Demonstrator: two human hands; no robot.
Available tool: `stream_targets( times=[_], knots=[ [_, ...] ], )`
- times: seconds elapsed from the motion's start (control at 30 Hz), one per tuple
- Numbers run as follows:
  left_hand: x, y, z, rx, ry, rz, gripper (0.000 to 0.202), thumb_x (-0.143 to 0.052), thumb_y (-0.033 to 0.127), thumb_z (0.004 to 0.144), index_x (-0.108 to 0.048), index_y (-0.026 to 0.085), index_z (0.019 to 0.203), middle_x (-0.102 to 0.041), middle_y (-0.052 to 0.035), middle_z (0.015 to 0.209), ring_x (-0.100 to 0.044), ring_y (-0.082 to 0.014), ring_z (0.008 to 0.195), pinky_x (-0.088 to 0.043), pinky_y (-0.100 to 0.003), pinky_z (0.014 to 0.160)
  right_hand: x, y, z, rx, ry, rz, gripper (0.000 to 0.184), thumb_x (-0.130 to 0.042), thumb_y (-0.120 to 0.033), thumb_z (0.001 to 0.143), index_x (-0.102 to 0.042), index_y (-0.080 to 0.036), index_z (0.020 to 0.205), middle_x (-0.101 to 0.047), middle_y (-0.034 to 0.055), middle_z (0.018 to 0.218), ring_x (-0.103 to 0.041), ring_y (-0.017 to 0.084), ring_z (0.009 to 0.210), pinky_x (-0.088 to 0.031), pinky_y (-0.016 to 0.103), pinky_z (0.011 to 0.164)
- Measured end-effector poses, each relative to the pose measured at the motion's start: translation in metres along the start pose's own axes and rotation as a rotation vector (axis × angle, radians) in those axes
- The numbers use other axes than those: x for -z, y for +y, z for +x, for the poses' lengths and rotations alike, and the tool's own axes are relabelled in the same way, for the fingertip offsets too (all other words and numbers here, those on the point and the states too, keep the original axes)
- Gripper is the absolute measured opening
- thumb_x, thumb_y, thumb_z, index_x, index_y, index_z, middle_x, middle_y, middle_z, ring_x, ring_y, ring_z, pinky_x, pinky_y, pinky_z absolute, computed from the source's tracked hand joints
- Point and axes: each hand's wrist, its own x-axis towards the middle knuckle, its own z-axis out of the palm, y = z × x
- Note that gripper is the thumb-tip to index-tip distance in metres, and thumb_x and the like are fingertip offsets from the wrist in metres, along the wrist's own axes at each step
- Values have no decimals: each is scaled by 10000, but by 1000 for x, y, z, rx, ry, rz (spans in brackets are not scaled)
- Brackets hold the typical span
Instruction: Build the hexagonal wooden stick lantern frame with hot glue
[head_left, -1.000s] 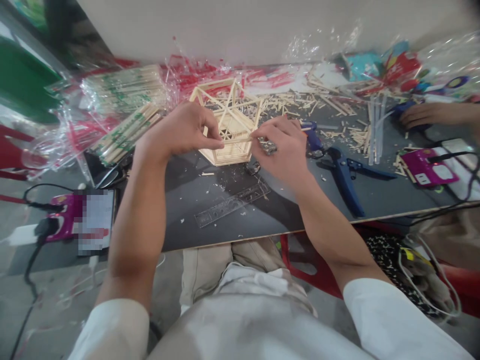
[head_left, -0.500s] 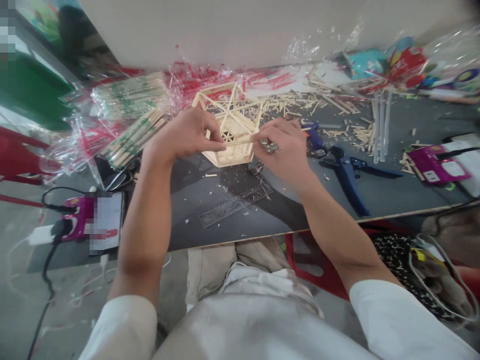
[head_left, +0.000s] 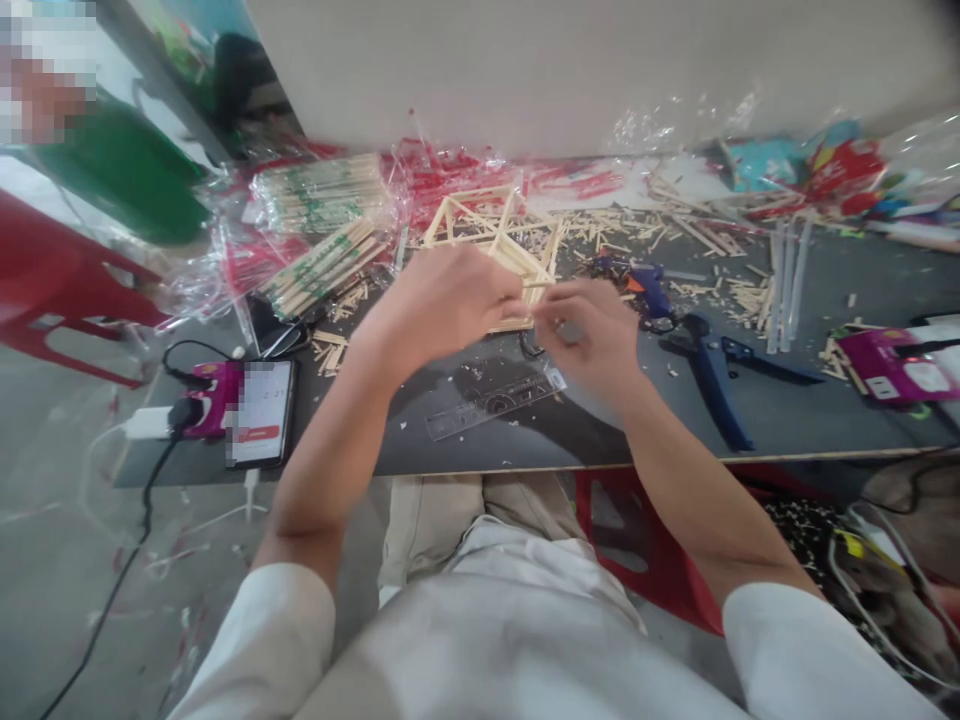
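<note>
My left hand point(head_left: 450, 300) and my right hand point(head_left: 589, 325) come together over the table, both pinched closed. A short, thin wooden stick point(head_left: 537, 290) shows between their fingertips, slightly blurred. Right behind them stands an open framework of glued wooden sticks point(head_left: 517, 254), its lower left part hidden by my left hand. On the tabletop below the hands lies a clear plastic ruler point(head_left: 491, 405).
Blue cutters point(head_left: 716, 385) and a blue glue gun point(head_left: 649, 290) lie to the right, near clear glue sticks point(head_left: 787, 280). Bundled sticks point(head_left: 322, 268) in plastic, a phone point(head_left: 262, 415) and a purple power strip point(head_left: 210, 400) are left. Stick offcuts litter the back.
My hands have drawn closer together, the left moving toward the right, so less of the stick shows between them. The camera view has shifted, and the left hand now covers more of the framework.
</note>
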Motion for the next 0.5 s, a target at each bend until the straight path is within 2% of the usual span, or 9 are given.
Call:
stream_targets(
  times=[0.07, 0.13, 0.2, 0.3, 0.37, 0.5],
  knots=[
    [-17, 13, -6, 25, -107, 80, 274, -519, 310, 1069, -755, 172, 1049, -775, -82, 973, -727, -224, 889, -477, -295, 744, -4, -6, -11, 27, -11, 21, 110, -645, -180, 954, -637, -280, 998, -769, 14, 955, -729, 186, 864, -509, 343, 750],
    [-40, 21, -10, 71, -173, 144, 261, -471, 167, 1052, -724, 147, 1114, -781, -106, 1018, -742, -225, 873, -467, -284, 697, -11, -6, -23, 27, -13, 36, 106, -647, -175, 944, -657, -273, 985, -784, 25, 957, -735, 184, 850, -513, 335, 736],
    [-63, 23, -13, 114, -145, 215, 334, -426, 36, 999, -683, 113, 1196, -771, -135, 1060, -754, -242, 891, -467, -292, 672, -18, -4, -31, -16, -25, 59, 89, -631, -194, 947, -685, -265, 956, -796, 39, 962, -744, 188, 845, -516, 337, 723],
    [-90, 17, -15, 110, -80, 218, 335, -408, 20, 978, -681, 111, 1151, -766, -136, 1025, -759, -261, 883, -473, -307, 644, -29, 2, -39, -120, -59, 87, 120, -603, -228, 943, -719, -252, 919, -807, 60, 971, -745, 197, 823, -522, 349, 712],
    [-100, 11, -15, 120, -29, 190, 327, -432, 29, 960, -684, 121, 1147, -771, -134, 1030, -759, -261, 877, -481, -310, 635, -34, 5, -42, -159, -72, 110, 135, -596, -228, 936, -730, -246, 925, -814, 64, 990, -739, 190, 789, -530, 350, 713],
    [-112, 3, -14, 149, 26, 140, 360, -489, 36, 919, -701, 155, 1184, -790, -121, 1089, -767, -257, 924, -494, -302, 653, -41, 12, -45, -126, -66, 144, 145, -599, -223, 949, -744, -234, 946, -829, 66, 1007, -755, 179, 805, -540, 338, 756]
  ],
)
